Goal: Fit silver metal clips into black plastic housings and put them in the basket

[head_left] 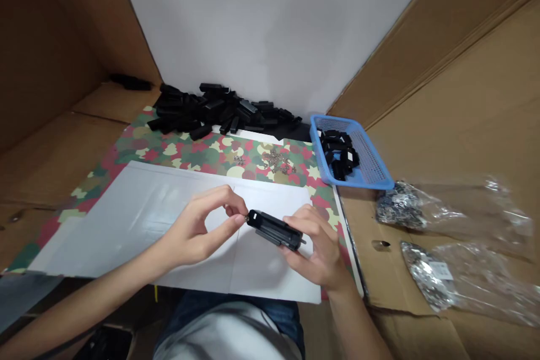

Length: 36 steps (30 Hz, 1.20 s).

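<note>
One left hand [202, 233], thumb and forefinger closed in a pinch on a small piece [247, 217], too tiny to identify, at the left end of the case. One right hand [318, 242], gripping the right end of that case between thumb and fingers. One black case [272, 230], long and hollow, held slantwise above the near right part of the paper, its left end farther from the person; a thin metal pin [302, 242] juts from its right end. One sheet of white paper [126, 225], creased, lying on a camouflage-patterned cloth [189, 153]. Two loose clusters of tiny metal parts [276, 160], on the cloth beyond the paper. One heap of black pieces [215, 109], far side, against a white panel [287, 28]. One blue basket [373, 160], far right, containing further black parts [340, 152]. Two clear plastic bags, one farther [400, 205], one nearer [428, 278], both holding shiny metal parts, on cardboard [396, 284] at right. One small metal item [381, 245], lying just left of the bags.
</note>
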Motion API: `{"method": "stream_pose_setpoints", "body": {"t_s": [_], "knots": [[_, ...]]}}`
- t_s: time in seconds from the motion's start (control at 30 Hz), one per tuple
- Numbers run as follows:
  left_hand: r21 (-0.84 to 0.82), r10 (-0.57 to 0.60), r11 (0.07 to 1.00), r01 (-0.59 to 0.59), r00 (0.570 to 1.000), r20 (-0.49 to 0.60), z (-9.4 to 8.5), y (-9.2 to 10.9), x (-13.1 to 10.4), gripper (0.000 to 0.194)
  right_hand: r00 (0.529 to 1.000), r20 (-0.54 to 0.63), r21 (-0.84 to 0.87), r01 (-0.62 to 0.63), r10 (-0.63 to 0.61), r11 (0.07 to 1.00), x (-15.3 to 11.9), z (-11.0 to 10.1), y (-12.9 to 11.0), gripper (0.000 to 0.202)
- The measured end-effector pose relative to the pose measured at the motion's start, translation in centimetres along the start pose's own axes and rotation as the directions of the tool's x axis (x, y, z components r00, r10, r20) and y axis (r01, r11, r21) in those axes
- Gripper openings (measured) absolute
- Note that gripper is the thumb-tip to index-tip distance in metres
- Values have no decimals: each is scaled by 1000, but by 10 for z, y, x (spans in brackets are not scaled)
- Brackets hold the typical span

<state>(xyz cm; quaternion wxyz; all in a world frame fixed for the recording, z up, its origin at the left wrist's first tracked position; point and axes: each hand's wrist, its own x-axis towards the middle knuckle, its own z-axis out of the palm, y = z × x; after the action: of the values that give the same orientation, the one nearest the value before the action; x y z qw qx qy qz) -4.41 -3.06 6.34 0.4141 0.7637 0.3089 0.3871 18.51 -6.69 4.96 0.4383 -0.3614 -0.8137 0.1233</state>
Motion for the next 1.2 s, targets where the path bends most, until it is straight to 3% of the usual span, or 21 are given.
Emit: {"method": "stream_pose_setpoints", "body": {"t_s": [0.2, 0.37, 0.47, 0.57, 0.63, 0.7, 0.8, 0.9, 0.97, 1.07, 1.2], "knots": [[37, -10, 999, 9, 1000, 11, 4, -1, 2, 8, 1000, 1, 32, 3, -3, 999, 0, 5, -6, 47], [-2, -120, 993, 120, 992, -37, 7, -3, 2, 7, 999, -36, 99, 3, 0, 995, 0, 10, -8, 51], [-183, -193, 962, 203, 978, 75, 7, -7, 3, 15, 996, -76, 197, -25, 41, 980, -3, 13, -8, 50], [-436, -246, 839, 326, 942, 230, 10, -11, 4, 24, 990, -124, 275, -38, 74, 961, -7, 18, -9, 47], [-540, -294, 754, 375, 927, 233, 14, -12, 4, 33, 984, -152, 293, -43, 90, 955, -10, 23, -10, 44], [-573, -326, 726, 380, 924, 199, 18, -13, 4, 39, 978, -184, 300, -44, 103, 953, -11, 28, -11, 39], [-515, -276, 803, 299, 953, 124, 20, -11, 2, 38, 965, -229, 304, -54, 129, 951, -13, 33, -11, 29], [-330, -108, 937, 112, 994, 32, 17, -7, -2, 27, 965, -188, 345, -111, 184, 932, -18, 31, -5, 20], [-196, 0, 981, -4, 1000, -18, 14, -3, -5, 19, 971, -54, 413, -192, 234, 890, -21, 23, 1, 26], [-48, 93, 994, -94, 995, -25, 9, 3, -8, 17, 941, 127, 491, -334, 313, 805, -21, 7, 6, 49], [136, 169, 974, -181, 981, 93, 7, 11, -9, 19, 869, 355, 343, -465, 346, 816, -3, -6, -5, 39]]}}
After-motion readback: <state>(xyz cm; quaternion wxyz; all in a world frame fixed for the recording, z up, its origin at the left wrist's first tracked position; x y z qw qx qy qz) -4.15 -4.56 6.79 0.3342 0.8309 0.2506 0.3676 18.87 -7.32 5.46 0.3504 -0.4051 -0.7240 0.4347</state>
